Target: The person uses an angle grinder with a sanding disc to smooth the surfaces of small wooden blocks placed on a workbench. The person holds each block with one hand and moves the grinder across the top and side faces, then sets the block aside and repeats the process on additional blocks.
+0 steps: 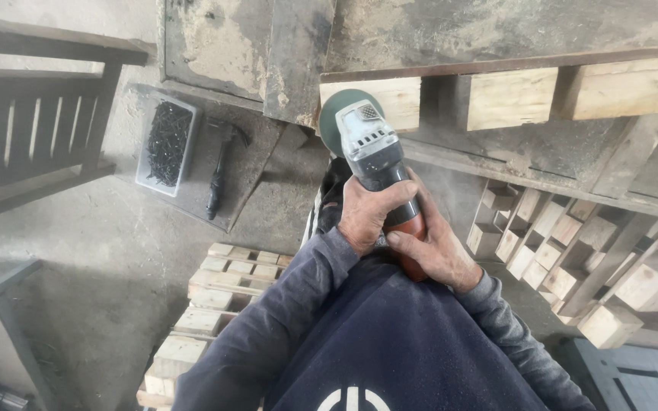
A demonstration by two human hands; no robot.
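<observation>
I hold the angle grinder [378,164] with both hands: my left hand [367,213] is closed around its grey body, my right hand [436,247] is wrapped on the red rear grip. Its disc touches the wooden block [390,99] of the pallet [542,95]. A hammer [221,167] lies beside a box of screws [166,144].

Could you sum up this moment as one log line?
left hand: grips angle grinder body | right hand: holds rear handle | disc at wooden block | hammer, screw tub aside
</observation>
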